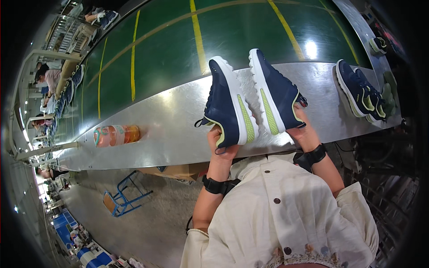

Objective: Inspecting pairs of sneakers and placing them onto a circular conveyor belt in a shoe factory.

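Observation:
My left hand (220, 139) grips a navy sneaker (222, 96) by its heel opening, some fingers hidden inside the shoe. A matching sneaker (279, 89) is held by the heel in my right hand (304, 129). Both shoes lie tipped on their sides, white soles facing each other with a narrow gap between, toes pointing away from me. Lime-green panels show in the midsoles, and lime lining edges the openings. They are over the metal ledge (178, 134); whether they touch it I cannot tell.
A green belt (165, 58) with yellow lines runs beyond the ledge. Another pair of navy sneakers (357, 91) stands at the right. On the left lies a bottle (117, 135) of orange liquid. A blue-framed stool (125, 196) stands on the floor. People work along the line at far left.

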A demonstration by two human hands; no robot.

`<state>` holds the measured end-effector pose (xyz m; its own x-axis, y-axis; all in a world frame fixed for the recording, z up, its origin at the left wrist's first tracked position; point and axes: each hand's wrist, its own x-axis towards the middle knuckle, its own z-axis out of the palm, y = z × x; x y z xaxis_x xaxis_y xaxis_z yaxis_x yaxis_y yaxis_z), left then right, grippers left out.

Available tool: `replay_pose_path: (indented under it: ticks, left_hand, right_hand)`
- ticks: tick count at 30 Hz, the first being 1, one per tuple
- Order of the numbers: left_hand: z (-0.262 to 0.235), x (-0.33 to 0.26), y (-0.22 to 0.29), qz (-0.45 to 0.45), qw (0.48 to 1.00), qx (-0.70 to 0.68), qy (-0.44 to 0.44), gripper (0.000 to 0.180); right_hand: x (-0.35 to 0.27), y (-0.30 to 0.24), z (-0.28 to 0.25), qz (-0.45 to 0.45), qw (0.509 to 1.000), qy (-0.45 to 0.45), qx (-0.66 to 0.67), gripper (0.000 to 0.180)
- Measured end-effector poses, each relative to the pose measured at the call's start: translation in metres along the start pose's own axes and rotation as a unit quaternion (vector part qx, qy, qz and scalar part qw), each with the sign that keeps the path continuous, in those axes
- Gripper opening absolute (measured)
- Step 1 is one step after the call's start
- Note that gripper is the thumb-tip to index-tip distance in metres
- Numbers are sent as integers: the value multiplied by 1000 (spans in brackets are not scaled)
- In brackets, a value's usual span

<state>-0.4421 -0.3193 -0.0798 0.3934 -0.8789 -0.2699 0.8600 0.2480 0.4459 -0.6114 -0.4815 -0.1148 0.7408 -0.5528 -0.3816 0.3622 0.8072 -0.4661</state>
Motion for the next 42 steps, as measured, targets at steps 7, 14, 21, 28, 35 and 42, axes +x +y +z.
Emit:
replay_pose_path:
  ticks: [7, 14, 21, 28, 35, 42]
  left_hand:
    - [10, -8, -5, -12, 996, -61, 59, 33]
    - [-1, -16, 1, 72, 992, 17, -99, 45]
    - [34, 1, -14, 309, 855, 414, 47, 65]
    - [54, 1, -18, 341, 810, 476, 16, 73]
    - [53, -5, -14, 310, 807, 503, 5, 81]
    - [71, -10, 5, 222, 923, 314, -7, 77]
  right_hand:
    - [-18, -8, 8, 4, 1000, -1, -17, 37]
    - [-33, -28, 35, -28, 999, -17, -38, 50]
    - [-31, -18, 55, -261, 912, -41, -312, 60]
    - [-29, -6, 59, -343, 880, -54, -324, 63]
    - [-34, 0, 58, -336, 874, -36, -349, 60]
    - [-30, -13, 44, -131, 983, 30, -124, 44]
